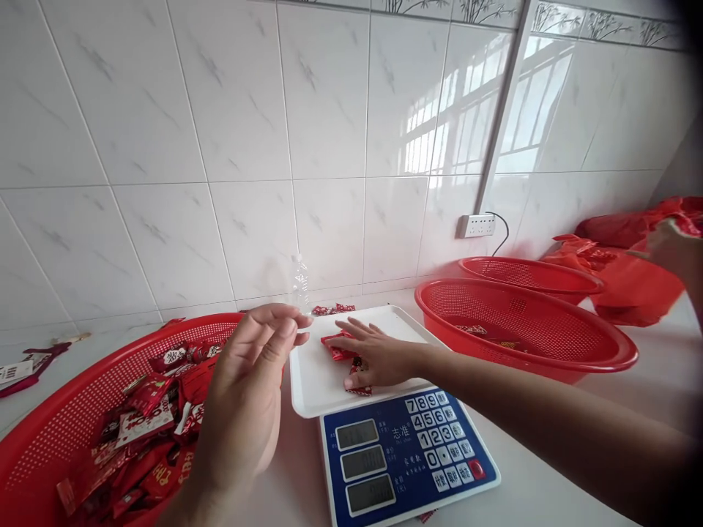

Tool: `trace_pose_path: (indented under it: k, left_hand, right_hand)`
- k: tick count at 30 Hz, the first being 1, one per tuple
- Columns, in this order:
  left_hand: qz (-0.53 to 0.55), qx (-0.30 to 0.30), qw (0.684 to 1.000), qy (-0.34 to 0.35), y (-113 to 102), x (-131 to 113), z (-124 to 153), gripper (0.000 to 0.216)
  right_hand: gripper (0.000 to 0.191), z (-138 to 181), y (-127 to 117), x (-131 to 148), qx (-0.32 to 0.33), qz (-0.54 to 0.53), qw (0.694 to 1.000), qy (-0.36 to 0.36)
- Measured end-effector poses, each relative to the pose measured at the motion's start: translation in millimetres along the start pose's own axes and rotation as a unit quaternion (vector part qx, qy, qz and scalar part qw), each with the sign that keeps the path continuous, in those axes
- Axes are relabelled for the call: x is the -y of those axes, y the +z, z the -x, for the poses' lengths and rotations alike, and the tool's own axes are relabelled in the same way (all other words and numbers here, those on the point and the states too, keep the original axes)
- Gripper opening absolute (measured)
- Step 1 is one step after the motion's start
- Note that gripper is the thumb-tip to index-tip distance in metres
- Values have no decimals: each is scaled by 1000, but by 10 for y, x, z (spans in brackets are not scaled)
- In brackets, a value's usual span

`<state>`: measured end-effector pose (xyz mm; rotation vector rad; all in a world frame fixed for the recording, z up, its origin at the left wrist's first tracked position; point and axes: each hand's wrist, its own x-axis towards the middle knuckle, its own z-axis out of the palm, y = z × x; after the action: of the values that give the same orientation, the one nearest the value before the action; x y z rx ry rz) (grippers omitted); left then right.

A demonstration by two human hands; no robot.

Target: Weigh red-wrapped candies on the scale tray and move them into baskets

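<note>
My left hand (247, 395) is raised between the red basket and the scale, thumb and fingers drawn together in a loose pinch; nothing shows in it. From the right, my right hand (381, 356) reaches over the white scale tray (403, 322). Its fingers are spread above small red snack packets (339, 351), partly covering them. Below the tray lies the blue keypad panel of the weighing scale (409, 457), with three grey displays. At left, a big red perforated basket (41, 432) holds many wrapped snack packets (148, 439).
Two red baskets (527, 366) stand at right, the nearer with a few packets inside. Beyond them are red plastic bags (642, 285) and another person's hand (675, 252). A clear bottle (299, 282) stands by the tiled wall, near loose packets (333, 309). A socket strip (477, 225) is on the wall.
</note>
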<state>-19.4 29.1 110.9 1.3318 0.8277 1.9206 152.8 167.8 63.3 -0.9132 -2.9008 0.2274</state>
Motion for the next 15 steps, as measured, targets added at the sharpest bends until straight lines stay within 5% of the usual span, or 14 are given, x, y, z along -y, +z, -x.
trace_pose_path:
  k: [6, 15]
  left_hand:
    - [-13, 46, 999, -15, 0, 31, 38, 11]
    - [-42, 123, 992, -11, 47, 118, 99, 8]
  right_hand:
    - [33, -290, 157, -22, -90, 39, 995, -10]
    - [16, -34, 36, -308, -199, 49, 976, 68]
